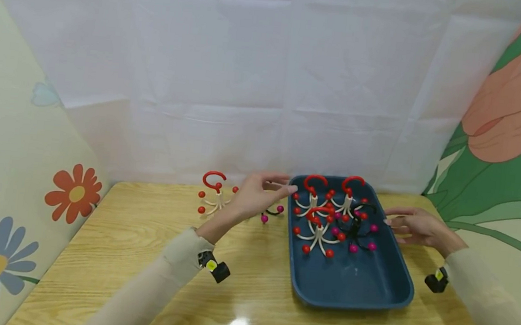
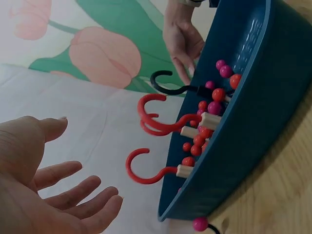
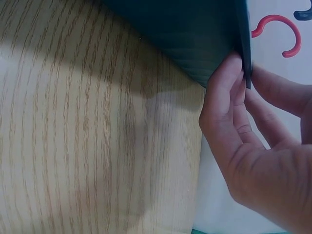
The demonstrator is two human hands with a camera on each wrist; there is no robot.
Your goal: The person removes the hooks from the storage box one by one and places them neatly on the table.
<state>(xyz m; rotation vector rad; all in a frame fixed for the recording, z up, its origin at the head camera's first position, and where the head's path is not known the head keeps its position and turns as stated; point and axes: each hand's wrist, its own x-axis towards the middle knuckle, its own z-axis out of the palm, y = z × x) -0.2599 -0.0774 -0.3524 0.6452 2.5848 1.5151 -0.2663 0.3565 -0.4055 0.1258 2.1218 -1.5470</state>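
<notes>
Although four of the six hangers in sight stood inside the tray, two stood outside it, so the gathering looked, as a judgement, about two-thirds done. Largest came one white sheet (image 1: 259,78), hung behind everything, then one wood-grained bench (image 1: 147,266). On the bench lay one dark blue tray (image 1: 347,286), its far half crowded with hangers and its near half bare.

Two hands followed in size. The left hand (image 1: 257,194) was near the tray's far left corner, its fingers spread and loosely bent, holding nothing. The right hand (image 1: 420,230) pinched the tray's right rim, with fingers on both sides of the edge. One black camera (image 1: 219,271) sat at the left wrist and another black camera (image 1: 436,281) at the right.

Of the hangers, four were white with red hooks: a front one (image 1: 319,233), a back-left one (image 1: 314,203) and a back-right one (image 1: 347,205) in the tray, plus a fourth (image 1: 219,199) on the bench, left of the left hand. Two were black: one in the tray (image 1: 355,228), and one on the bench (image 1: 264,219), partly hidden by that hand. Smallest were the red and magenta ball tips, too overlapped to count surely.
</notes>
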